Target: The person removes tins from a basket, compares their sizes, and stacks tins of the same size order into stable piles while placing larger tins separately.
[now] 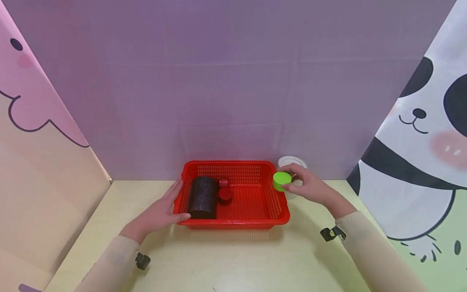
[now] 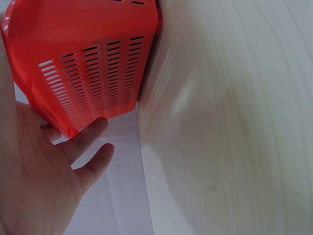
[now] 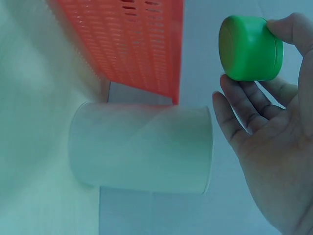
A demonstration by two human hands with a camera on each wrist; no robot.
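Note:
A red plastic basket (image 1: pixel 233 222) with slotted walls stands on the table. My left hand (image 1: pixel 160 213) rests along its left rim, thumb at the front corner and fingers extended; in the left wrist view, two fingers of this hand (image 2: pixel 41 171) reach out beside the slotted wall. My right hand (image 1: pixel 308 186) pinches a small bright green round box (image 1: pixel 281 181) over the basket's right rim. The right wrist view shows this green box (image 3: pixel 249 48) between thumb and fingers. Inside the basket, on the left, lie a large dark cylinder (image 1: pixel 202 198), a dark red round box (image 1: pixel 225 196) and a smaller red piece (image 1: pixel 223 183).
Behind my right hand, a white cylinder (image 1: pixel 293 161) stands by the basket's back right corner; the right wrist view shows the side of this white cylinder (image 3: pixel 142 147). A purple cloth backdrop (image 1: pixel 233 89) rises behind the pale wooden table (image 1: pixel 233 263). Printed panels flank both sides.

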